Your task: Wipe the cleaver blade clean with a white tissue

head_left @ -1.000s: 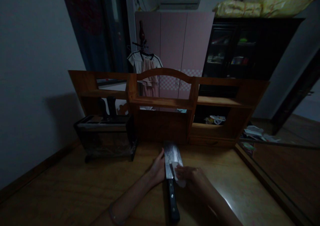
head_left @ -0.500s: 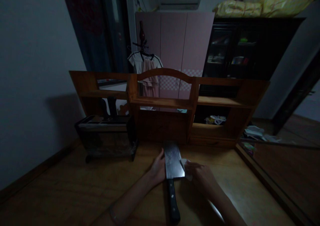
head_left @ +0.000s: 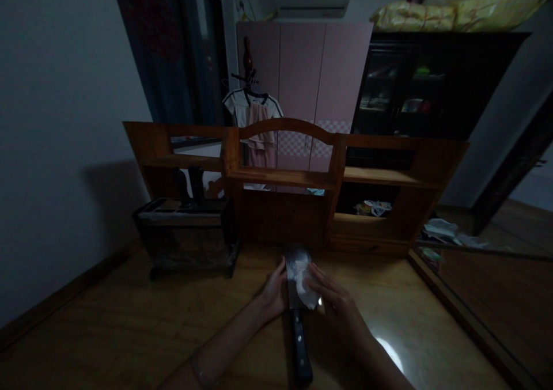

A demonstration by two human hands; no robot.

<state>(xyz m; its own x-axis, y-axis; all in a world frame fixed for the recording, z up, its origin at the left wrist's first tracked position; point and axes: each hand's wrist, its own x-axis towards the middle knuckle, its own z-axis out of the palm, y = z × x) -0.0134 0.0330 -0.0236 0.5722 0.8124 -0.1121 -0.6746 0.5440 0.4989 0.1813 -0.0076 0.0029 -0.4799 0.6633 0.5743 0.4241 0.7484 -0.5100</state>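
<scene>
A cleaver [head_left: 300,344] points away from me over the wooden surface, its black riveted handle nearest to me. My left hand [head_left: 275,291] grips the blade along its left edge, thumb up at the side and the other fingers hidden beneath. On the blade's upper face lies a crumpled white tissue [head_left: 306,291]. My right hand [head_left: 332,295] presses that tissue against the metal with its fingers. Part of the blade is covered by the tissue and the fingers.
To the left stands a dark knife block [head_left: 185,234] with black handles sticking up. A wooden shelf unit [head_left: 280,177] runs along the back of the wooden surface [head_left: 142,326]. A raised wooden edge [head_left: 458,315] borders it on the right.
Half a second ago my right hand held the tissue at the blade's right edge; now it has moved left onto the blade's face. My left hand keeps its hold on the cleaver.
</scene>
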